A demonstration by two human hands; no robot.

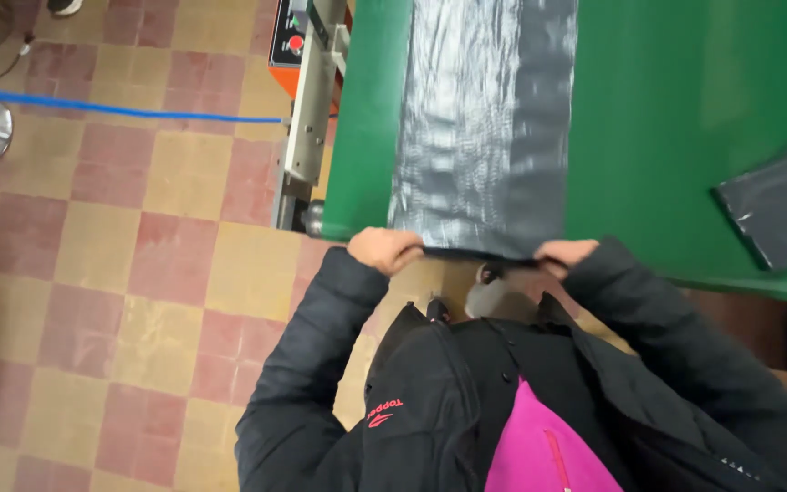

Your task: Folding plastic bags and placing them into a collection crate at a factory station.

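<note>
Hands grip the grey plastic sheet (480, 128) at centre frame, left hand (384, 248) and right hand (565, 252) clenched on its near edge over the green desk (685, 100).

A long strip of grey plastic film (480, 128), glossy and finely wrinkled, lies flat along the green surface (667, 109) in the upper middle of the frame, running from the top edge down to the surface's near edge. Its left part catches pale reflections (the right band looks darker and duller). The near end, a dark folded edge, hangs just at the surface's lip in mid-frame, pinched at both corners.
</note>
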